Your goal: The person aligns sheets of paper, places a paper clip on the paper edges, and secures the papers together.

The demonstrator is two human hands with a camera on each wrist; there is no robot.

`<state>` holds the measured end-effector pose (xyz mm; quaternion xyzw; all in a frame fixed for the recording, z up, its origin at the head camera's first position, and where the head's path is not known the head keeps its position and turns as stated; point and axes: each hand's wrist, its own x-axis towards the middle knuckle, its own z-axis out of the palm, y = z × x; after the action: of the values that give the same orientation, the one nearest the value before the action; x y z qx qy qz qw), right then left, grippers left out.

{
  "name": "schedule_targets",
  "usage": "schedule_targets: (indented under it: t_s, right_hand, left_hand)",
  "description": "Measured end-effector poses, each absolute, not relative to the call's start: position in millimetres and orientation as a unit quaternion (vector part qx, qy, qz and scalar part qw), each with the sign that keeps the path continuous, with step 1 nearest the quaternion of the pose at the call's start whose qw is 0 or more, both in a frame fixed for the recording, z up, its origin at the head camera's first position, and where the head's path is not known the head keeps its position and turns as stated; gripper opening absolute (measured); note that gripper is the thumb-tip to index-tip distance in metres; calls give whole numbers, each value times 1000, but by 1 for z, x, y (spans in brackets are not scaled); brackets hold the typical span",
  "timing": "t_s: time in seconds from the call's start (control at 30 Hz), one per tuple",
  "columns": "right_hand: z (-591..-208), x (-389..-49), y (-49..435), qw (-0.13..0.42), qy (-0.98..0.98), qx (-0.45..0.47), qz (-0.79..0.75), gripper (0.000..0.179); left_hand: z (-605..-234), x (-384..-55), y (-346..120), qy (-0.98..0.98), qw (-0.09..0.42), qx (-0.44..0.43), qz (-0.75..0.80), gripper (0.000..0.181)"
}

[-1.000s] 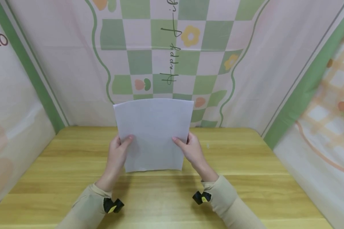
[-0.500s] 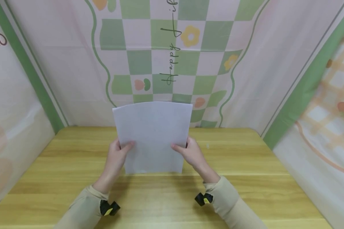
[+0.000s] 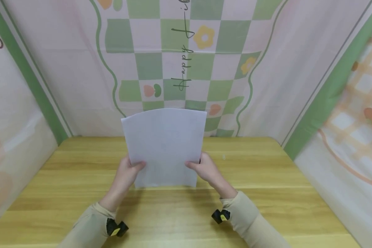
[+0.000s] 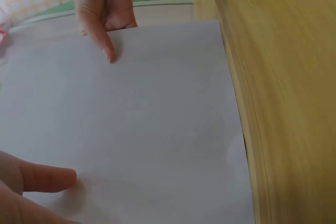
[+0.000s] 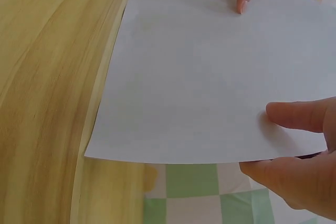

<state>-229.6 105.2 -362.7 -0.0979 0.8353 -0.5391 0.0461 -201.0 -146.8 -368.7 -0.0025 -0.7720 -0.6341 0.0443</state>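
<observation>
A white sheet of paper (image 3: 164, 144) stands nearly upright over the table, its top edge bowed and its lower edge at the tabletop. My left hand (image 3: 126, 174) grips its left side, thumb on the near face and fingers hidden behind. On the opposite side my right hand (image 3: 209, 172) holds the sheet the same way. Both thumbs press the blank face below mid-height. The right wrist view shows the right hand (image 5: 299, 156) with fingers behind the paper (image 5: 210, 72). In the left wrist view, the paper (image 4: 142, 114) has its lower edge along the wood.
The wooden table (image 3: 173, 217) spans the view below the hands. A small pale clip-like object (image 3: 224, 157) lies on it, right of the right hand. Behind hangs a curtain (image 3: 145, 65) with green checks, and more printed cloth (image 3: 356, 113) flanks the right side.
Both hands have slid down along the paper's sides while still holding it. The sheet's top edge is a little lower on the left and more bowed. The head view has shifted slightly.
</observation>
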Motion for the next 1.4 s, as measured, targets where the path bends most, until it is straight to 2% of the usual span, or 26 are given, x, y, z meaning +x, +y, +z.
schedule_targets:
  t_s: [0.43, 1.1, 1.4]
  right_hand:
    - [-359, -228, 102, 38, 839, -107, -532, 43]
    - [-360, -229, 104, 53, 831, -119, -541, 47]
    - [-369, -234, 108, 72, 842, -129, -519, 50]
  left_hand:
    - [-367, -199, -149, -773, 42, 6, -633, 45]
    - [-370, -197, -157, -785, 33, 2, -619, 48]
    - [-375, -199, -164, -804, 6, -8, -594, 47]
